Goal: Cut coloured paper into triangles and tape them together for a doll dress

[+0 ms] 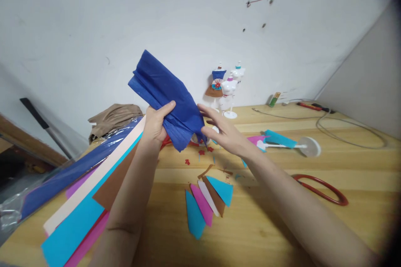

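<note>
A folded sheet of blue crepe paper [166, 85] is raised above the wooden table, its layers loose and wrinkled. My left hand [157, 123] grips its lower left part, thumb on top and fingers beneath. At the paper's right edge, my right hand [227, 133] is open with fingers apart; whether the fingertips touch the paper, I cannot tell. Below, a fan of paper pieces in blue, pink, white and brown lies on the table, including a pink piece [202, 204]. Small red paper flowers [201, 152] lie scattered under the raised sheet.
Miniature dress forms [229, 87] stand by the wall, one dressed in coloured paper. Another white form with a stand [308, 147] lies on its side. Red-handled scissors [322, 190] are at right, beyond them a grey cable [318, 123]. Paper strips [75, 227] and brown cloth [114, 119] lie left.
</note>
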A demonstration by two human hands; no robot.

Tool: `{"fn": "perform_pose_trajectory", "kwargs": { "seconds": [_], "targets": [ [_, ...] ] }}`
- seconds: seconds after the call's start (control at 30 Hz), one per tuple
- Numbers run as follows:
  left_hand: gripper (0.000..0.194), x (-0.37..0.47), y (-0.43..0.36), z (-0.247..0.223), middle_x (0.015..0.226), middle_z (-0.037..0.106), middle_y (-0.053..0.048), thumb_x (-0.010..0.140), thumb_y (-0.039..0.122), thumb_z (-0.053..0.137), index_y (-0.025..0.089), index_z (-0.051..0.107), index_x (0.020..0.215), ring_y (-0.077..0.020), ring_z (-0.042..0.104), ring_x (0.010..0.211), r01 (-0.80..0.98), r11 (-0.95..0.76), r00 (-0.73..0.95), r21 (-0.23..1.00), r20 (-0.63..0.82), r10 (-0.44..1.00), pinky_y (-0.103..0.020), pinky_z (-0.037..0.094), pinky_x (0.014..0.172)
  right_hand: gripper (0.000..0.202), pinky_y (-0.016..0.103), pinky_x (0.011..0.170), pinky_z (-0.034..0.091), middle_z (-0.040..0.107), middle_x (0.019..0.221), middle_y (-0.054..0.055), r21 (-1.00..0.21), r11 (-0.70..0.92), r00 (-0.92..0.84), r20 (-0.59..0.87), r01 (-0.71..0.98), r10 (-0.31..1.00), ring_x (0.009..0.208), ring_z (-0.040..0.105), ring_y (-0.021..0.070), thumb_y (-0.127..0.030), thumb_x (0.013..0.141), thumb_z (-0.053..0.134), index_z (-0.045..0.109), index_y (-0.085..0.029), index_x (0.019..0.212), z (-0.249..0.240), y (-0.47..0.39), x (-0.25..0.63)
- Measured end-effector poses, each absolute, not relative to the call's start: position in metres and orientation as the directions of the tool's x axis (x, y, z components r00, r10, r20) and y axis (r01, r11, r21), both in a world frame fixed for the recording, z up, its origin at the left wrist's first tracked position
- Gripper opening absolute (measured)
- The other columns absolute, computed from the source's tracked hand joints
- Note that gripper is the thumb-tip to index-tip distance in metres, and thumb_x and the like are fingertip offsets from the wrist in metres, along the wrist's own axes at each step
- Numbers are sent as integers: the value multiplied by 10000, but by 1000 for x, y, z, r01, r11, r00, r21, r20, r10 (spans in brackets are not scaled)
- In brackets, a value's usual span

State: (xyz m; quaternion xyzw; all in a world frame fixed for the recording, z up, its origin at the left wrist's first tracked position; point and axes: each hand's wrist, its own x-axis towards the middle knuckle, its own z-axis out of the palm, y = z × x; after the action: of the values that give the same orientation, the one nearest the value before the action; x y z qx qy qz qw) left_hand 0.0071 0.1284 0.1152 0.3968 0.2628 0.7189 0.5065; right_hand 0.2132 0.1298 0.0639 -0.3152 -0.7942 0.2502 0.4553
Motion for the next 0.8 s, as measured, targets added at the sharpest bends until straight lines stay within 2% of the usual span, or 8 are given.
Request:
{"fn": "perform_pose_trajectory", "kwargs": {
  "seconds": [0.1, 0.23, 0.3, 0.4, 0.5, 0.6, 0.7, 0.8],
  "targets": [
    [671, 8, 124, 117, 1013, 861, -67, 592, 155, 991, 221, 771, 1222, -371, 774, 1211, -530, -349, -133, 773, 330, 934, -516, 602, 1126, 824, 595, 1195, 471, 595, 1600, 183, -784, 597, -267, 547, 168, 793, 1445, 594, 370, -704, 878, 732, 565, -254, 1547, 69, 131, 213],
    [801, 11, 118, 119, 1072, 859, -79, 582, 158, 1008, 235, 733, 1330, -389, 754, 1253, -530, -324, -102, 784, 320, 942, -531, 586, 1153, 641, 505, 1045, 562, 792, 1201, 98, -867, 498, -233, 477, 38, 848, 1117, 734, 309, -576, 732, 889, 721, -243, 1254, 77, 129, 211],
    [830, 11, 116, 120, 1108, 854, -81, 583, 172, 1017, 248, 722, 1355, -396, 744, 1271, -529, -308, -97, 791, 305, 948, -528, 582, 1161, 503, 437, 874, 593, 778, 967, 42, -916, 400, -270, 389, -15, 881, 901, 726, 253, -516, 691, 905, 746, -238, 1079, 81, 126, 212],
    [848, 11, 115, 120, 1145, 847, -73, 589, 185, 1025, 276, 713, 1372, -403, 728, 1298, -532, -294, -92, 794, 291, 952, -524, 582, 1162, 354, 351, 662, 520, 633, 712, -18, -952, 305, -266, 300, -22, 916, 657, 593, 172, -469, 653, 893, 689, -237, 825, 87, 120, 214],
    [852, 11, 117, 119, 1109, 848, -77, 583, 200, 1034, 269, 712, 1368, -404, 725, 1302, -529, -304, -92, 792, 303, 949, -521, 581, 1162, 357, 330, 598, 446, 556, 657, -25, -946, 325, -211, 319, -8, 924, 599, 505, 150, -474, 653, 862, 587, -252, 705, 92, 117, 215],
    [835, 11, 121, 117, 1083, 848, -82, 573, 215, 1039, 250, 715, 1342, -398, 729, 1294, -531, -304, -90, 791, 305, 948, -514, 572, 1168, 340, 332, 582, 410, 528, 661, -15, -904, 423, -128, 413, 61, 902, 608, 480, 162, -483, 700, 816, 553, -267, 698, 96, 115, 217],
    [826, 9, 129, 112, 1117, 844, -87, 548, 207, 1039, 239, 718, 1308, -369, 730, 1295, -524, -288, -60, 802, 303, 951, -502, 551, 1179, 292, 349, 593, 427, 522, 679, -2, -840, 512, -39, 514, 179, 857, 626, 492, 183, -458, 783, 753, 532, -279, 717, 99, 113, 220],
    [660, 6, 139, 105, 1128, 839, -103, 561, 259, 1037, 204, 762, 1158, -337, 748, 1242, -463, -284, -30, 840, 306, 952, -470, 564, 1137, 262, 377, 632, 470, 555, 690, 14, -759, 557, 51, 606, 338, 794, 644, 529, 206, -427, 868, 695, 517, -288, 735, 101, 109, 222]
  ]
}}
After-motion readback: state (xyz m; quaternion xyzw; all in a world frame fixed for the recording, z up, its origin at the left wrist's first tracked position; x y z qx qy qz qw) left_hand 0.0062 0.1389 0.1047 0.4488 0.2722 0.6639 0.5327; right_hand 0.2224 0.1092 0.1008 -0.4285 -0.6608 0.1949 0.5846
